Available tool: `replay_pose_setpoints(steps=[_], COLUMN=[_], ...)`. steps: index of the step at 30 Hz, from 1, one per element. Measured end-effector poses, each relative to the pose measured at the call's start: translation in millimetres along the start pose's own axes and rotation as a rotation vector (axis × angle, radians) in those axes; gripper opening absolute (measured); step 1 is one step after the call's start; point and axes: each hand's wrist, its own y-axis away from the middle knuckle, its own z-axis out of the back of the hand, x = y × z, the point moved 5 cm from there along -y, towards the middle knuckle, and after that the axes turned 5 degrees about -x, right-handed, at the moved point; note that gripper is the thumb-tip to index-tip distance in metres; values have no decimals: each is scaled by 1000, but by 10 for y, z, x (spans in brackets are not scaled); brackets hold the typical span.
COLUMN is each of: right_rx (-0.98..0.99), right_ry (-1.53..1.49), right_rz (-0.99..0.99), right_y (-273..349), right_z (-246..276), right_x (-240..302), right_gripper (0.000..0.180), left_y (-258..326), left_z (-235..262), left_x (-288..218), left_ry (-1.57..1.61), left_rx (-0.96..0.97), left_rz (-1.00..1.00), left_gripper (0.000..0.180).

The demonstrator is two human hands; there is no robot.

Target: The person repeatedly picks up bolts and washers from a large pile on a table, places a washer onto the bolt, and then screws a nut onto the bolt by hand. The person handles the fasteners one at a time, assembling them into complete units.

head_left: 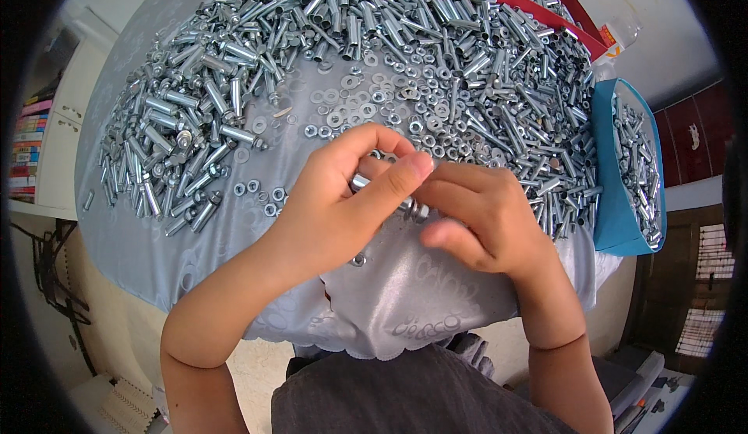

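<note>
My left hand point(335, 192) is closed around a shiny metal expansion bolt point(359, 182) above the front of the table. One end of its sleeve shows between my thumb and fingers, and a nut point(421, 213) at its other end sticks out below my thumb, pointing right. My right hand point(491, 220) comes in from the right with bent fingers against the left fingertips. Its thumb stands apart from the fingers, near the nut. The right fingertips are partly hidden behind the left thumb. A loose nut point(358, 260) lies on the cloth below my left hand.
A silvery patterned cloth point(257, 270) covers the round table. Assembled expansion bolts point(183, 122) lie heaped at left. Metal sleeves point(354, 25) pile at the back, washers and nuts point(405, 91) in the middle. A blue box point(612, 192) and a red box point(545, 17) hold metal parts.
</note>
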Motion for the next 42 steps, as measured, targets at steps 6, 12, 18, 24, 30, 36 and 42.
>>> replay_pose_setpoints(steps=[6,12,18,24,30,36,42], right_rx=[-47,-143,-89,-144,-200,-177,-177], right_ry=[69,22,-30,-29,-102,-171,-234], right_rz=[68,57,22,111,6,44,-91], right_y=[17,-20,20,-5,-39,-25,9], right_z=[-6,15,89,57,37,80,36], right_x=[-4,16,56,56,101,100,40], right_gripper=[23,23,26,24,23,27,24], left_y=[11,12,3,-6,-12,-12,-13], left_z=[30,8,0,11,20,11,15], left_x=[-17,-15,26,4,16,6,26], left_ry=[18,76,84,51,74,62,61], left_rx=[-14,-11,22,-17,-10,-3,-5], left_rz=[50,72,59,92,96,95,75], left_gripper=[23,22,23,23,22,22,22])
